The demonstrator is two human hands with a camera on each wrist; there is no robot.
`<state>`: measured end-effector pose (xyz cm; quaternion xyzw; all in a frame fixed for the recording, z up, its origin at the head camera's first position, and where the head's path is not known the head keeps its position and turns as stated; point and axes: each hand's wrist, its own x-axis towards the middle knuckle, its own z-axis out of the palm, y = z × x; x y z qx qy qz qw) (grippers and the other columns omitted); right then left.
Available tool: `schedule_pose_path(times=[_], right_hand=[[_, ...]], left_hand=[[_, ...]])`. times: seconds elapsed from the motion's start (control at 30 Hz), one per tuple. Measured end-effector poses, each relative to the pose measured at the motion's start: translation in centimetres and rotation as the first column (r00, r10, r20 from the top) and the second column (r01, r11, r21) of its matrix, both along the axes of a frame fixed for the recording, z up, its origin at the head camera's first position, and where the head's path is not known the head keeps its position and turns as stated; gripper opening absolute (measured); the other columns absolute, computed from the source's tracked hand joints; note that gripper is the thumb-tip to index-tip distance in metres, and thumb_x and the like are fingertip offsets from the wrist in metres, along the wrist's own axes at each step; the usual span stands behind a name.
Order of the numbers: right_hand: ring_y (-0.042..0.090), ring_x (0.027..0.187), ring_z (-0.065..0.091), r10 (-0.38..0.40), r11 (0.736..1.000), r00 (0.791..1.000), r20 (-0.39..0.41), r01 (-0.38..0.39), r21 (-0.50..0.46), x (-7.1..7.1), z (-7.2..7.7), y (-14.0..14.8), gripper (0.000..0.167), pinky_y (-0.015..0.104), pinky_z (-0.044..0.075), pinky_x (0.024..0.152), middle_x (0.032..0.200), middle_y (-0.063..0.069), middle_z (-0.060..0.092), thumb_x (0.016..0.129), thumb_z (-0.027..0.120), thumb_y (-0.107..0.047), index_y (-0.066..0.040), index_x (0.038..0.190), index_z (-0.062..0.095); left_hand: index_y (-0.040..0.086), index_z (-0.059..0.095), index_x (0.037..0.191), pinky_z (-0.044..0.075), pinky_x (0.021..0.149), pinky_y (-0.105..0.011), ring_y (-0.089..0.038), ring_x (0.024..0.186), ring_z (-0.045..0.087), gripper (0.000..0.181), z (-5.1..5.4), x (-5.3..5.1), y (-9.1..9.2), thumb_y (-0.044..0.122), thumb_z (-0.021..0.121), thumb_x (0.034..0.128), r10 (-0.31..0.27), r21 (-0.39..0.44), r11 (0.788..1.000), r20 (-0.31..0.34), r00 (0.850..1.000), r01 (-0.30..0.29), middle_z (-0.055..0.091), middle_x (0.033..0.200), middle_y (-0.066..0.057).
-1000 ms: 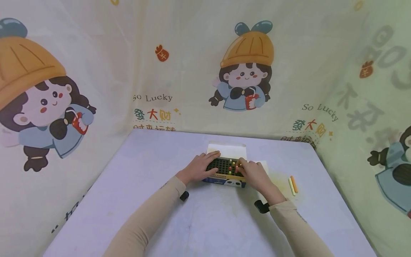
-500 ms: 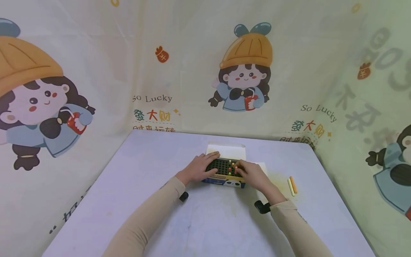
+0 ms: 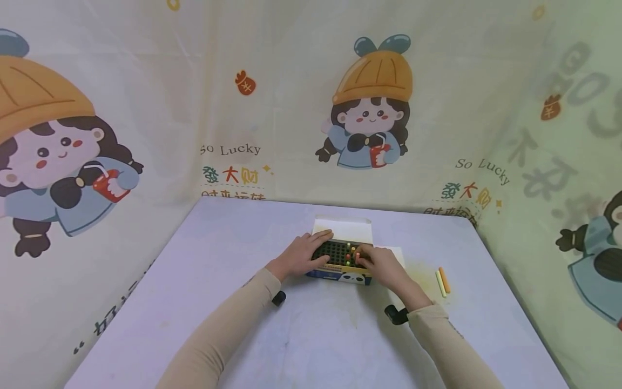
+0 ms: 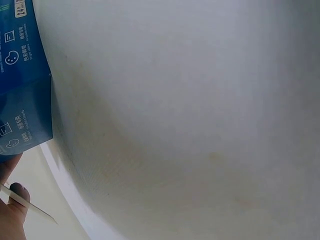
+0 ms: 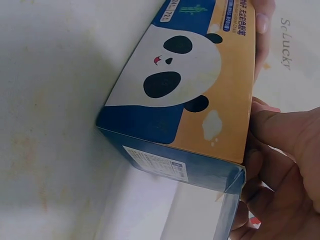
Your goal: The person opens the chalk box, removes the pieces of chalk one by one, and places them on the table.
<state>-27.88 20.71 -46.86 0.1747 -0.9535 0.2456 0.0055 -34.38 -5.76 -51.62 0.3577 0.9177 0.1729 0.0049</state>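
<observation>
Colored-chalk box on desk, attended by two hands

Item 1: chalk box [image 3: 336, 274], blue and yellow with a panda [image 5: 172, 65] on its front; near the middle of the desk [image 3: 311, 340], panda side toward the person, presumably for easy reach from above. A white lid flap [image 3: 342, 229] extends behind it, leaving the top exposed.

Item 2: black holed insert [image 3: 334, 250], seated in the box. Several colored sticks stand at its right part; the holes at left show dark. The holes seem meant to keep sticks upright and separate.

Item 3: left hand [image 3: 300, 254], resting at the box's left end; fingers fairly straight, thumb spread apart from them, thumb at the near edge and fingertips toward the far edge. Probably steadying the box.

Item 4: right hand [image 3: 387, 266], above the insert's right end; thumb and fingers curled together, apparently pinching a pink stick [image 3: 357, 256], whose lower end is too small to make out. A pinch suits so slim a piece.

Item 5: orange stick [image 3: 445, 280] and pale yellow stick [image 3: 441, 284], lying side by side on the desk, right of the box, within the right hand's reach.
</observation>
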Motion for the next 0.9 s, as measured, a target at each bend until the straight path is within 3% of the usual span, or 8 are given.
schedule_pose_path(times=[0.73,0.9], right_hand=[[0.011,0.063,0.055,-0.007,1.0,0.999,-0.033,0.008,0.026,0.14,-0.24,-0.22,0.007,0.029,0.045,0.057,0.083,0.001,0.07,0.107,0.058,-0.015,-0.013,0.113,0.062],[0.019,0.077,0.071,-0.014,1.0,1.0,0.01,0.014,-0.014,-0.06,-0.24,-0.11,0.009,0.034,0.056,0.064,0.092,0.005,0.076,0.103,0.065,-0.013,-0.015,0.112,0.063]], left_hand=[[0.027,0.023,0.167,0.029,0.118,-0.069,-0.043,0.15,0.036,0.07,0.61,0.45,-0.09,0.057,0.043,0.1074,0.006,0.022,1.0,0.02,1.0,-0.007,0.023,0.172,0.005],[0.026,0.024,0.167,0.029,0.117,-0.07,-0.045,0.149,0.036,0.07,0.7,0.5,-0.1,0.056,0.044,0.1073,0.004,0.025,1.0,0.015,1.0,-0.004,0.024,0.172,0.005]])
